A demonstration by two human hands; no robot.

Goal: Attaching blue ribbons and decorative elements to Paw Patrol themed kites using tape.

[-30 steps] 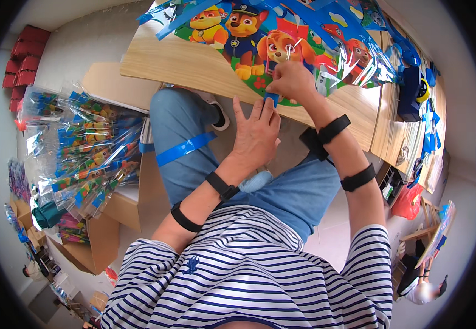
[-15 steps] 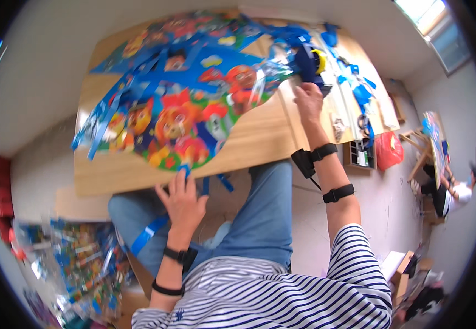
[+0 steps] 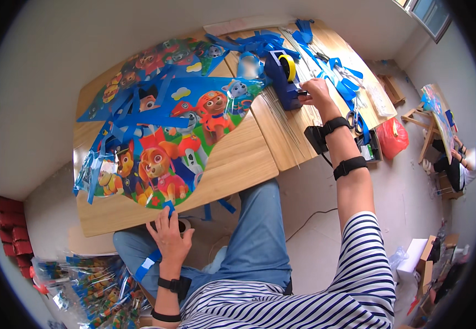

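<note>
A clear-edged plastic kite sheet [image 3: 205,118] printed with cartoon dogs lies on the wooden table, blue ribbon strips [image 3: 161,118] strewn over it. My left hand [image 3: 172,241] is at its near edge, fingers stretched and thumb apart, fingertips on a small blue tab [image 3: 169,206]. My right hand [image 3: 318,93] reaches the near end of a dark blue tape dispenser [image 3: 279,79] holding a roll with a yellow core [image 3: 288,68]. Its thumb and fingers are pinched together by the black cutter end; what lies between them is too small to make out.
Thin rods [image 3: 282,123] and blue ribbons lie around the dispenser, with scissors [image 3: 352,118] at the table's right. A red plastic bag [image 3: 392,138] hangs beside the table. Packed printed plastic [image 3: 95,290] is piled at lower left. Another person [image 3: 460,167] sits far right.
My view has shifted, and the picture is sharper. My right hand has closed in on the dispenser's cutter end. My left fingertips stay at the blue tab.
</note>
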